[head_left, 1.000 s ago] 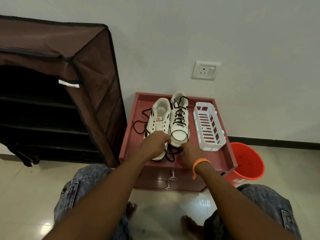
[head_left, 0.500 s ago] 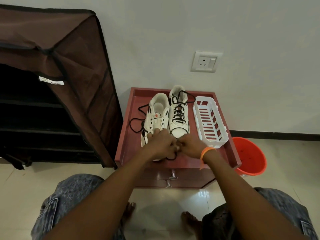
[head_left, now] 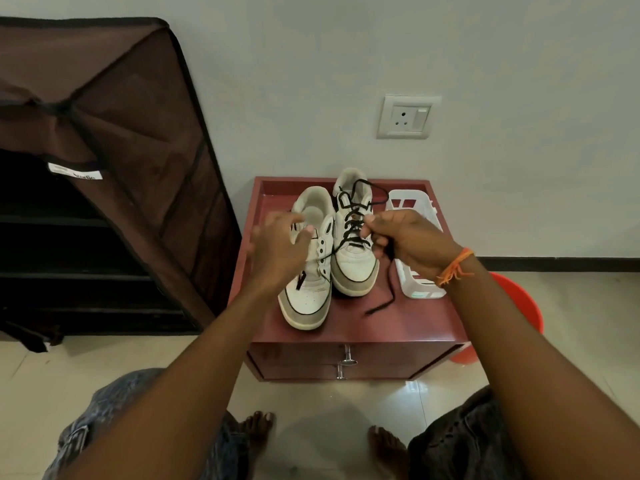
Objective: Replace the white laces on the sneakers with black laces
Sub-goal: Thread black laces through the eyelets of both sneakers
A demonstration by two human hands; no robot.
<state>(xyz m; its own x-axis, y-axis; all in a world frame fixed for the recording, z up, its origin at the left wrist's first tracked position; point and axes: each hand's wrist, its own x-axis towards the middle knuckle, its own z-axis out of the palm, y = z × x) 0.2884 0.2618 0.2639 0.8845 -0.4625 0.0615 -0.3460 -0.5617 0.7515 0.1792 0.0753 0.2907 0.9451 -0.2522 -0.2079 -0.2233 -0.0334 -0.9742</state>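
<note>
We are well past the halfway mark, by our judgement. Both sneakers stand side by side on the red table (head_left: 408, 320), toes toward us. The right sneaker (head_left: 355, 268) is already laced in black up to its top eyelets, its loose ends looped at the collar. The left sneaker (head_left: 308, 292) has only begun: a black lace (head_left: 389, 292) passes through its lowest eyelets, and the upper ones look bare. No white laces show anywhere (perhaps they went into the white basket (head_left: 417, 289), which our arm mostly hides).

Our right hand (head_left: 405, 242) is curled round one end of that lace, whose tip trails down onto the table. Our left hand (head_left: 277, 245) is blurred, fingers spread near the left sneaker's tongue; we cannot tell whether it pinches the other end.

What remains is threading the left sneaker upward and tidying.
</note>
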